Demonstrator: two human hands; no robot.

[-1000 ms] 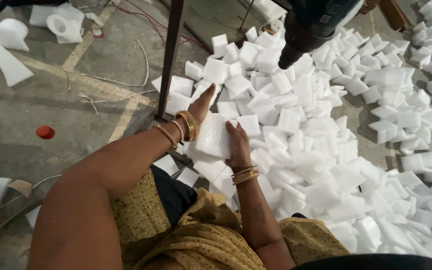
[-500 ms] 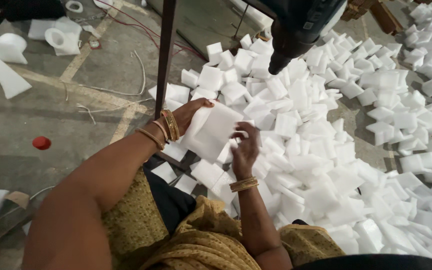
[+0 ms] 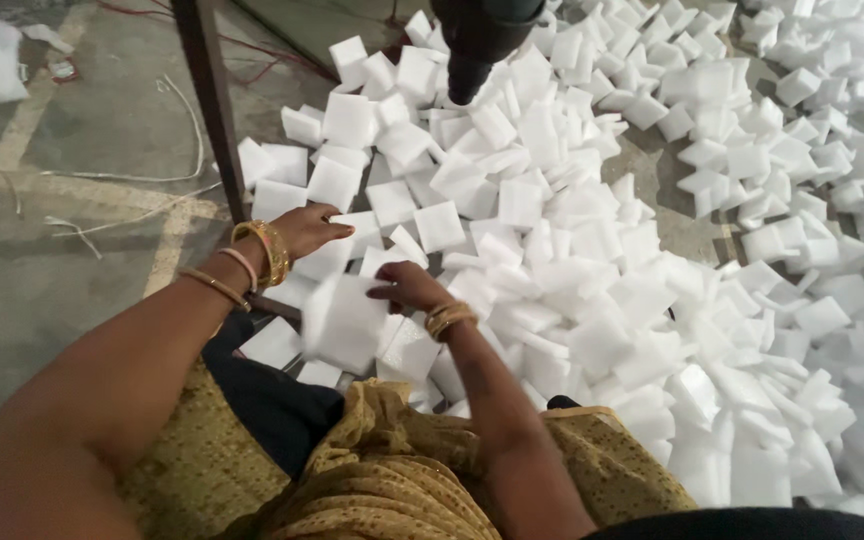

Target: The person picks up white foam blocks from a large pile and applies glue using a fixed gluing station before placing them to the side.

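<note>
The right hand [image 3: 407,288] is pinching the upper edge of a white foam square [image 3: 344,322], fingers curled over it, and is holding it tilted just above the person's lap; the square is blurring, so it appears to be moving. The left hand [image 3: 304,230] is lying flat with fingers extended on a second foam piece [image 3: 327,258], just beyond the held square; whether it is gripping that piece or only pressing on it cannot be told. Gold bangles [image 3: 264,252] are circling the left wrist, and a further set is sitting on the right wrist.

Step in hand, as judged: one square is being lifted clear of the heap while the other hand is feeling for another. The next move is calling for a firm closing of the left fingers on a single piece, without dragging its neighbours along.

Beyond the held square, a loose heap of foam squares [image 3: 592,230] is spreading across the concrete floor [image 3: 82,180] to the far side and to the right. A dark metal post [image 3: 210,100] is standing just left of the left hand. A dark machine nozzle [image 3: 474,45] is hanging above the far part of the heap. No bin, box or tray is showing; the pieces are lying directly on the floor.
</note>
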